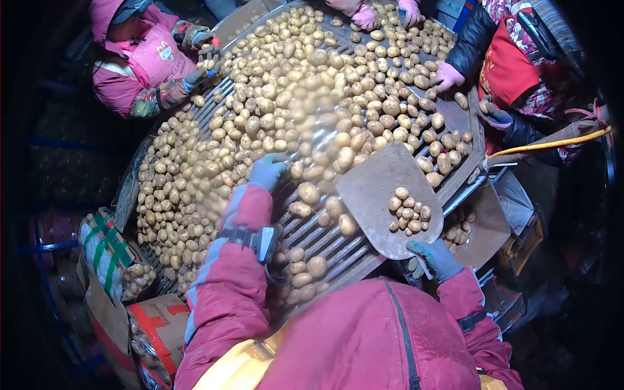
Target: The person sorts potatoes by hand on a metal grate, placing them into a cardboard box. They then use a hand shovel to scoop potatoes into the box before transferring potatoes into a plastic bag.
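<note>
My left hand (266, 171), in a blue-grey glove, reaches over the potatoes (309, 192) on the slatted rack (328, 235). Its fingers are extended and touch or nearly touch potatoes; none is visibly held. In a similar glove, my right hand (438, 260) is at the near edge of a flat grey board (370, 188) with a rounded end. The thumb side lies over that edge and the other fingers curl below it, partly hidden. A small cluster of little potatoes (409, 211) lies on the board.
Potatoes (266, 78) cover most of the rack. One co-worker (140, 58) stands at the far left; another (513, 65) is at the right, and gloved hands (366, 17) show at the back. Potato bags (159, 328) stand left; a cardboard-lined box (484, 224) is right.
</note>
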Motion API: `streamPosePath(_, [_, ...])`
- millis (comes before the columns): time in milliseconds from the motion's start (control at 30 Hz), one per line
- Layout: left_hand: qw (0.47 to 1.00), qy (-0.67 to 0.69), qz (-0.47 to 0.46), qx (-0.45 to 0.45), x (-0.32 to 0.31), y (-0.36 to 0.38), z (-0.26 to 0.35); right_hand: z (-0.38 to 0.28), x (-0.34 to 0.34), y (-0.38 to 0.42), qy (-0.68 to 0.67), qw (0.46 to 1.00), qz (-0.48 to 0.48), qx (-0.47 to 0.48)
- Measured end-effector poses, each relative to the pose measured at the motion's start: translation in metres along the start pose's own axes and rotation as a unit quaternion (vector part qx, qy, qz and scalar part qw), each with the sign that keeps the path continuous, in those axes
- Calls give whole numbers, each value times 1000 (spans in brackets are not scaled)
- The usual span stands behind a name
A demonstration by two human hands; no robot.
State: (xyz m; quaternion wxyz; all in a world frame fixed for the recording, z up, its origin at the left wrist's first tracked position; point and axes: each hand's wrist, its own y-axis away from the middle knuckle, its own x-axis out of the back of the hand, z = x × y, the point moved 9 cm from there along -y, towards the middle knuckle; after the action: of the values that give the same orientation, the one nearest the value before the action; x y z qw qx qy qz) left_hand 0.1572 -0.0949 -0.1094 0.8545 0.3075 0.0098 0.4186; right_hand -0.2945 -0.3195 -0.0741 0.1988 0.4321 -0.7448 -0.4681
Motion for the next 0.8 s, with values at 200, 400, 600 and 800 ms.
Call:
streamPosePath(200, [987, 17, -39, -157, -48, 48, 87, -5, -11, -8, 6, 1000, -6, 21])
streamPosePath(400, [910, -343, 92, -213, -74, 49, 13, -9, 1, -3, -44, 999, -12, 5])
streamPosePath(600, [931, -315, -82, -165, -80, 88, -17, -17, 5, -4, -35, 997, 17, 61])
streamPosePath(800, [914, -354, 75, -184, -57, 54, 35, -15, 4, -1, -40, 997, 13, 57])
